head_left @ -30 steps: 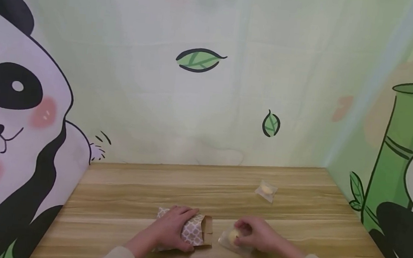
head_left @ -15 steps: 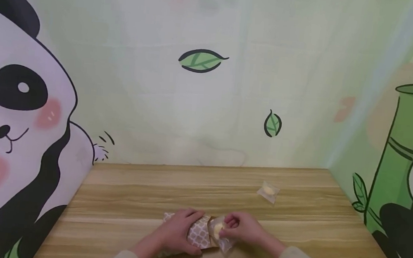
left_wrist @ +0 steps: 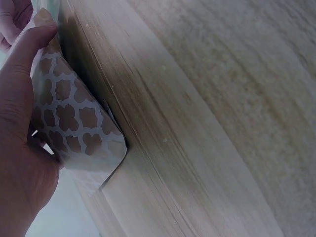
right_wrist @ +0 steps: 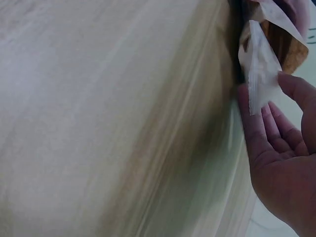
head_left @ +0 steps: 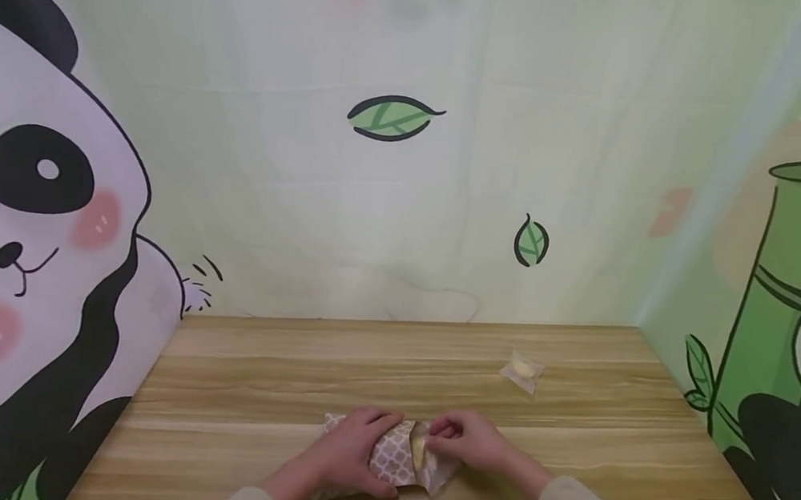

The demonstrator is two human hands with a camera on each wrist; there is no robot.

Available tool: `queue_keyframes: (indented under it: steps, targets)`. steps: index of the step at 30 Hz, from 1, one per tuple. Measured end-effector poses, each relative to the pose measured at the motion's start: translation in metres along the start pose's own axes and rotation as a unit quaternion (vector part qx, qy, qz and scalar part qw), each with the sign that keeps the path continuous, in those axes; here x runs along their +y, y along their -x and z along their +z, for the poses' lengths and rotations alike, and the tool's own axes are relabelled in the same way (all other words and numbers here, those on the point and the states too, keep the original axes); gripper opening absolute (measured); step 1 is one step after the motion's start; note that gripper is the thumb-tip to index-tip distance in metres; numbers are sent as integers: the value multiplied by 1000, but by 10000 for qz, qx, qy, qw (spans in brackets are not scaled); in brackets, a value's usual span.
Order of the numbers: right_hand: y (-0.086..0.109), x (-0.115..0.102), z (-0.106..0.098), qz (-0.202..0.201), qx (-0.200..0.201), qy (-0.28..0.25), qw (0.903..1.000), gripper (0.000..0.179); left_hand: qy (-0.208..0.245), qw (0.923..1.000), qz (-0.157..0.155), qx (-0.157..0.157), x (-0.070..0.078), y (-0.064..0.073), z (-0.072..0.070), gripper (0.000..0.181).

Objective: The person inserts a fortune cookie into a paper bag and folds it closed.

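Note:
A paper bag (head_left: 395,452) with a white lattice pattern lies on its side on the table, its mouth facing right. My left hand (head_left: 354,453) grips it from above, thumb on the near side; the left wrist view shows the bag's folded end (left_wrist: 106,158). In my right hand (head_left: 472,442) a clear wrapped snack (head_left: 419,450), pale yellow inside, is pinched between thumb and fingers. Part of the packet is inside the bag's mouth. The right wrist view shows the crimped edge of the wrapper (right_wrist: 260,74) against the bag's brown inside (right_wrist: 284,44).
Another clear packet (head_left: 522,370) with a pale yellow piece lies farther back on the wood-grain table (head_left: 273,366), to the right. Behind the table rises a backdrop (head_left: 403,226) printed with pandas, leaves and bamboo.
My right hand has lifted the wrapped snack off the table and carried it left into the bag's mouth. The left hand keeps its grip on the bag.

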State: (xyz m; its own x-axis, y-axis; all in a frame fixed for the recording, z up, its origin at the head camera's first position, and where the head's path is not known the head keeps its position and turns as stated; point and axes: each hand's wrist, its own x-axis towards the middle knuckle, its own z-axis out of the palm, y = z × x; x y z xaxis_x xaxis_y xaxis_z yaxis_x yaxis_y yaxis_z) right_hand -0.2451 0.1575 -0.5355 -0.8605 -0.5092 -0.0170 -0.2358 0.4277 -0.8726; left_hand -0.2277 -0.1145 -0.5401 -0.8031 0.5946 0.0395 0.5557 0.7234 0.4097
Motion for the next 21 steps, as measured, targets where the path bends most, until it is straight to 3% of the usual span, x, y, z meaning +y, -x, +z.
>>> queue_keyframes:
  steps: [4,9,15,21]
  targets:
    - [0,1,-5,-157,-125,-247,9995,21,15,10000,-28,-10,0,1,0,109]
    - [1,3,-7,-147,32,-273,9995,19,68,9999,-70,-65,1,2,0,110]
    - [4,3,-1,93,720,-621,9954,21,269,9996,-97,-47,3,0,2,115]
    - [2,4,15,118,1635,-1001,9814,18,401,9990,-177,-13,5,-3,5,123]
